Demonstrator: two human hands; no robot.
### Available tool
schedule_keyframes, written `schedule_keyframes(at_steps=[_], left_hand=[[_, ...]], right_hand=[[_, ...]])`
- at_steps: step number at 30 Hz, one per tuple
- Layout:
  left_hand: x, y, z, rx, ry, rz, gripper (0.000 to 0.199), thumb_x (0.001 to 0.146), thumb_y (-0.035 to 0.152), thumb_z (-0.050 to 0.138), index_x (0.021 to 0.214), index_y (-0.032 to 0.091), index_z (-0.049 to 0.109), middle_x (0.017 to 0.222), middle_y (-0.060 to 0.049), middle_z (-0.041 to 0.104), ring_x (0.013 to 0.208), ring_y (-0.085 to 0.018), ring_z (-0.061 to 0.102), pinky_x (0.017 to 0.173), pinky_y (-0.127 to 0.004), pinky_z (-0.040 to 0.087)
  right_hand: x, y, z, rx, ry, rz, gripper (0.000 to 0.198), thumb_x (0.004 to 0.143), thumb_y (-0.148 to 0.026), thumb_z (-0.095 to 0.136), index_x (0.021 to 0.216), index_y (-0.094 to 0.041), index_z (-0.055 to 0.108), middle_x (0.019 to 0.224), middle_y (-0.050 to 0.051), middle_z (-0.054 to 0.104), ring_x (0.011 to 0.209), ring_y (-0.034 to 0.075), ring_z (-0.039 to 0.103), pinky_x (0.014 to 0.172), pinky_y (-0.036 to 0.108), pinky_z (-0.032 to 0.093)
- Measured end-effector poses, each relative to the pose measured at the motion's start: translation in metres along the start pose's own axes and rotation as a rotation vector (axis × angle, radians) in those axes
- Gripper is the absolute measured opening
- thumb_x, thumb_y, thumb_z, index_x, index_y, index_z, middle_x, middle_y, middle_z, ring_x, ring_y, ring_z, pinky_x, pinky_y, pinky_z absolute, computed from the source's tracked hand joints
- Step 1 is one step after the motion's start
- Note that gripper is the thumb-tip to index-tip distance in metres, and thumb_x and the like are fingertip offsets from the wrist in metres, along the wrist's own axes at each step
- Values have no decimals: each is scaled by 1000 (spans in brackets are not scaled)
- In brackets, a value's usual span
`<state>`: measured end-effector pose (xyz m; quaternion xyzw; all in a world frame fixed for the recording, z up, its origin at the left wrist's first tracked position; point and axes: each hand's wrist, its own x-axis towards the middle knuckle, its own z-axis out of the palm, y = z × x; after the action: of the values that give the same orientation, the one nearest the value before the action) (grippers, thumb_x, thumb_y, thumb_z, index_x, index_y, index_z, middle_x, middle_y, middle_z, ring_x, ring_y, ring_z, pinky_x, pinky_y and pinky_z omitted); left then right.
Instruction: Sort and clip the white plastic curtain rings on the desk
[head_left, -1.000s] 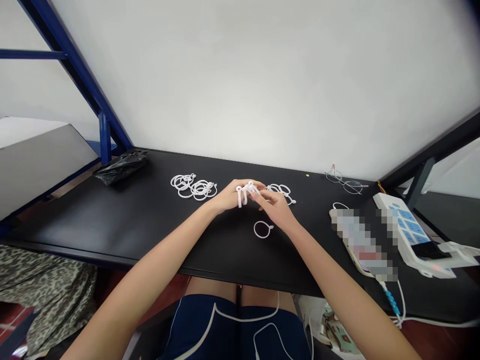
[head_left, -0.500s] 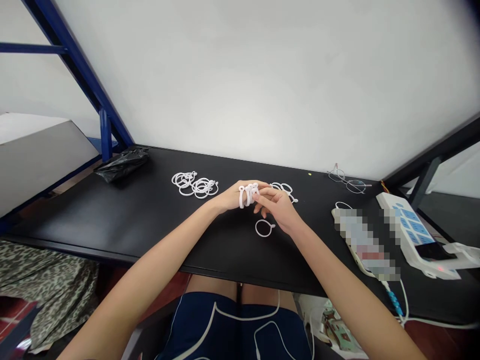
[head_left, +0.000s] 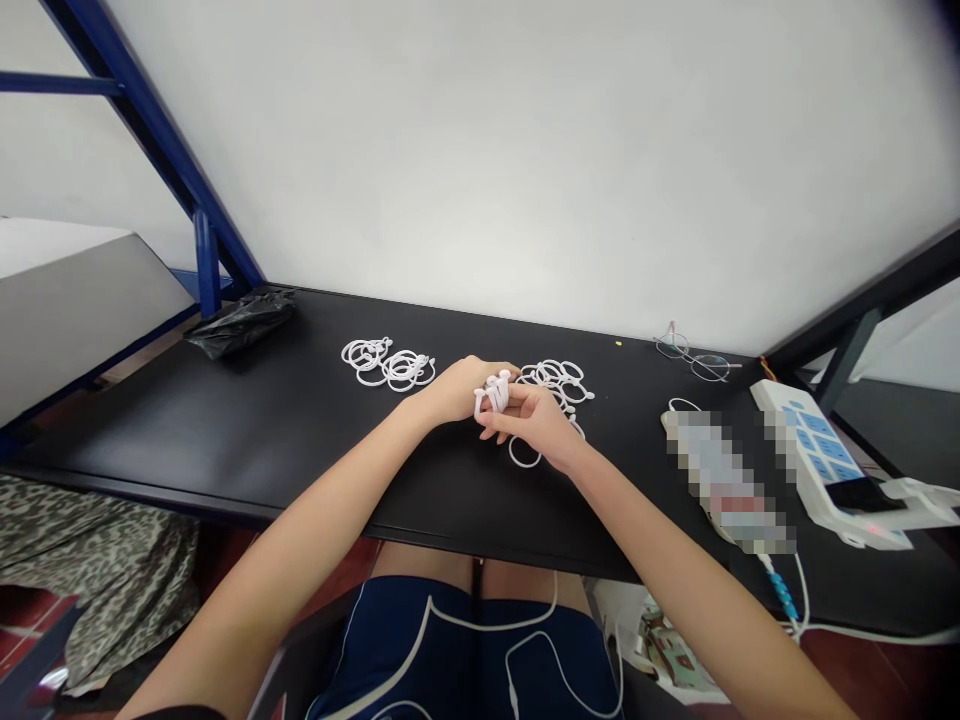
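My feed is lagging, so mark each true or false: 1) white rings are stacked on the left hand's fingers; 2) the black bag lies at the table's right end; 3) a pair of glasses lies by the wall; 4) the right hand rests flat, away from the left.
1) True: the left hand carries white rings on its fingers.
2) False: the black bag lies at the table's left end.
3) True: the glasses lie near the wall.
4) False: the right hand meets the left at the rings.
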<state>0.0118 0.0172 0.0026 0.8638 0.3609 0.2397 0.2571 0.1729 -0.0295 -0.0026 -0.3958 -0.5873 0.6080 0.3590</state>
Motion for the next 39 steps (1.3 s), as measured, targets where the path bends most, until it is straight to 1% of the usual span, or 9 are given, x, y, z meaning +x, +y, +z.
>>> schedule_keyframes(at_steps=[6,14,18,20,25,30,33,36,39], left_hand=[[-1,0,-3,47,19,-21,46,67,10,57,111,15,67,87,-4,72,70,-17,64,63,-25,44],[0,-2,3,97,44,-87,28,69,12,59,94,20,70,84,-5,73,77,-21,68,69,-27,47],[0,-5,1,101,41,-58,25,71,11,57,91,19,70,84,-5,73,77,-21,67,70,-27,47],[1,-6,0,91,41,-48,24,70,11,57,89,18,70,84,-5,73,74,-20,67,68,-27,46],[1,-8,1,123,31,-97,21,67,11,60,84,17,70,79,-5,71,69,-21,65,66,-28,45],[-1,-2,3,182,47,-135,17,66,7,56,77,18,65,71,-4,67,61,-18,59,58,-26,39],[-1,0,2,101,74,-96,10,68,10,52,66,17,57,61,-1,60,54,-13,49,53,-24,33],[1,1,1,-30,104,-34,13,70,12,47,57,16,49,54,2,53,52,-10,41,51,-22,30],[1,0,0,-146,46,34,13,68,14,46,55,15,45,51,4,47,51,-8,36,50,-21,28]], right_hand=[[2,8,10,7,93,-65,30,60,-35,84,81,-16,72,69,1,67,57,12,60,50,23,51],[3,13,13,11,162,-103,31,65,-42,79,82,-18,73,76,2,66,60,12,55,42,22,45],[3,10,11,8,210,-80,28,69,-44,76,76,-18,71,59,-3,57,45,7,45,39,22,41],[3,9,11,7,216,-77,27,67,-42,79,76,-18,70,58,-3,56,46,8,48,38,21,40],[2,13,16,32,169,-57,37,56,-33,86,84,-18,68,82,4,70,70,17,65,42,20,46],[3,15,17,60,228,-38,31,57,-30,85,80,-16,69,74,3,70,60,14,65,40,19,43],[4,11,12,124,227,-41,26,60,-31,84,77,-16,70,71,2,70,56,12,64,40,18,42],[3,5,5,206,136,9,25,66,-32,82,83,-17,71,81,5,74,64,14,69,47,18,49],[2,1,-1,251,-10,51,27,73,-38,77,88,-15,72,86,7,76,70,16,73,56,21,56]])
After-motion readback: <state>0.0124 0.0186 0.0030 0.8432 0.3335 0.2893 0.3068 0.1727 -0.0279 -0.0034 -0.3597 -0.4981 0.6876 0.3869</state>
